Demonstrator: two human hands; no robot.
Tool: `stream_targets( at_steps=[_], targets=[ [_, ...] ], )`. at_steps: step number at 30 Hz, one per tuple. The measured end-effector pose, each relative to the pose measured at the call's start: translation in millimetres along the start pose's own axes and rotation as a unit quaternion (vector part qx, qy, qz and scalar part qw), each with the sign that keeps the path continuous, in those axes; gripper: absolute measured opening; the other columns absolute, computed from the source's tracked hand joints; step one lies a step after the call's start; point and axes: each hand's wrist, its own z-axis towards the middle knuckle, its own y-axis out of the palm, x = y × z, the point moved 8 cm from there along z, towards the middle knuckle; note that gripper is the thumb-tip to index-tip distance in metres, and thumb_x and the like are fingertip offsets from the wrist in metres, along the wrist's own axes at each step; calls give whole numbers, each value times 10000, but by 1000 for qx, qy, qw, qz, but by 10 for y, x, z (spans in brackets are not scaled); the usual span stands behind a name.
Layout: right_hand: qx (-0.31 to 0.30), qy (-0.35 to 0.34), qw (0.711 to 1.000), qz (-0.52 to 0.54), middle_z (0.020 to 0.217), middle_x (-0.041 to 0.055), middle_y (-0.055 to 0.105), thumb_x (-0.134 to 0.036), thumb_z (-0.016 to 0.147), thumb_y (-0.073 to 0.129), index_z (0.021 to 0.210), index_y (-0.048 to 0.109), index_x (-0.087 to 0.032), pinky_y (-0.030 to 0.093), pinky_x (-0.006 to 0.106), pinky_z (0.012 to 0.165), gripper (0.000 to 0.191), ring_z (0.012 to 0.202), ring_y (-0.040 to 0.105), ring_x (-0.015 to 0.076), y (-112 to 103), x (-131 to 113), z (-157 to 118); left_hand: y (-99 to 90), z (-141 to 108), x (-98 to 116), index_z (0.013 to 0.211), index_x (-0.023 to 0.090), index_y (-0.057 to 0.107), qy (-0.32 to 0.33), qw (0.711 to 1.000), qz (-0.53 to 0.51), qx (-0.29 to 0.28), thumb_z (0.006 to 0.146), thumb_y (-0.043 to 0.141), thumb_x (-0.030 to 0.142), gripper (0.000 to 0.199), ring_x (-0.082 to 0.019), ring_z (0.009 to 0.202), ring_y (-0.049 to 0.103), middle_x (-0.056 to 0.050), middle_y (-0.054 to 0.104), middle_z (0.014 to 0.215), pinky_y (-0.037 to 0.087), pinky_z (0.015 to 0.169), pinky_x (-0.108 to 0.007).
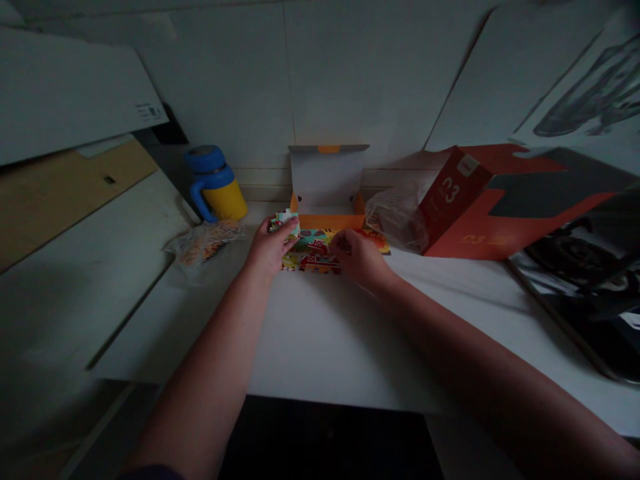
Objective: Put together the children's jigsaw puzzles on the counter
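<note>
My left hand (266,250) is closed around a few jigsaw puzzle pieces (287,216), pale with coloured print. In front of me lies a colourful, partly joined jigsaw puzzle (314,261) with red, green and yellow farm-like pictures. Over its right part is my right hand (361,259), thumb and fingers pinched together at the puzzle's surface. Whatever sits between those fingertips is hidden. Just behind the puzzle stands an orange cardboard box (327,221), its lid raised against the wall. An orange-red printed piece or card (379,241) shows partly behind my right hand.
On the left are a blue and yellow jug (220,190) and a clear bag of snack-like pieces (213,241). A crumpled plastic bag (397,217) and a large red box (480,213) stand on the right, near a gas stove (585,287). The white counter (320,347) ends toward me.
</note>
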Motion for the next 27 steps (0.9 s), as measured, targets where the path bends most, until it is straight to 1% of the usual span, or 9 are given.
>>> stream_targets(
  at_steps=[3, 7, 13, 16, 18, 20, 22, 24, 27],
  targets=[
    [0, -18, 1000, -25, 930, 47, 757, -259, 946, 621, 1002, 647, -209, 442, 276, 689, 79, 797, 676, 182, 60, -19, 80, 10, -7, -25, 1006, 240, 655, -9, 1000, 1, -5, 593, 990, 330, 539, -181, 951, 707, -24, 723, 1033, 597, 890, -374],
    [7, -21, 999, -44, 954, 47, 759, -233, 952, 608, 1021, 644, -210, 441, 272, 697, 81, 817, 681, 181, 83, 69, 79, -3, 1, -60, 1022, 239, 652, -20, 1000, 2, 5, 584, 998, 338, 567, -177, 898, 711, -22, 729, 1030, 602, 853, -369],
    [-2, -23, 1000, -14, 957, 43, 762, -253, 952, 610, 1018, 644, -218, 467, 271, 686, 83, 790, 693, 180, 94, 123, 12, 1, 18, -83, 1015, 238, 658, -19, 1000, 5, 5, 580, 1001, 347, 564, -187, 893, 719, -27, 737, 1024, 604, 841, -372],
    [25, -13, 1000, 11, 988, 59, 776, -256, 938, 619, 1048, 659, -213, 498, 282, 708, 125, 821, 708, 192, -15, 144, 30, 18, 5, -71, 991, 232, 664, -18, 1000, 10, -1, 570, 1003, 344, 552, -179, 855, 711, -26, 735, 1002, 602, 823, -361],
    [47, -5, 999, 10, 988, 70, 783, -264, 928, 631, 1058, 678, -204, 510, 288, 730, 151, 838, 715, 198, -163, 197, 57, 23, -6, -58, 988, 233, 666, -18, 1000, 11, -1, 554, 1009, 340, 563, -177, 848, 708, -24, 737, 994, 601, 822, -356],
    [49, 4, 999, -5, 971, 73, 788, -266, 918, 640, 1068, 700, -195, 509, 286, 726, 176, 823, 714, 194, -329, 280, 87, 27, -13, -50, 986, 232, 669, -19, 1000, 12, 0, 547, 1010, 336, 566, -175, 849, 705, -24, 740, 992, 598, 825, -354],
    [24, 17, 999, -26, 938, 68, 788, -274, 908, 646, 1076, 716, -189, 495, 278, 687, 200, 784, 699, 189, -471, 382, 106, 39, -17, -50, 983, 230, 674, -19, 1000, 16, -2, 556, 1006, 334, 550, -172, 844, 703, -25, 740, 992, 595, 818, -353],
    [-21, 40, 998, -40, 878, 60, 777, -297, 907, 645, 1052, 726, -183, 473, 268, 623, 201, 729, 675, 183, -557, 489, 99, 57, -22, -61, 986, 228, 679, -20, 1000, 21, -6, 572, 998, 328, 533, -171, 844, 704, -29, 741, 1006, 593, 813, -356],
    [-129, 74, 988, -31, 800, 32, 757, -298, 887, 659, 1014, 735, -200, 467, 255, 567, 178, 657, 656, 168, -515, 594, 28, 85, -34, -89, 991, 223, 681, -22, 1000, 17, -14, 577, 996, 304, 526, -181, 890, 711, -37, 742, 1034, 594, 830, -366]
  ],
)
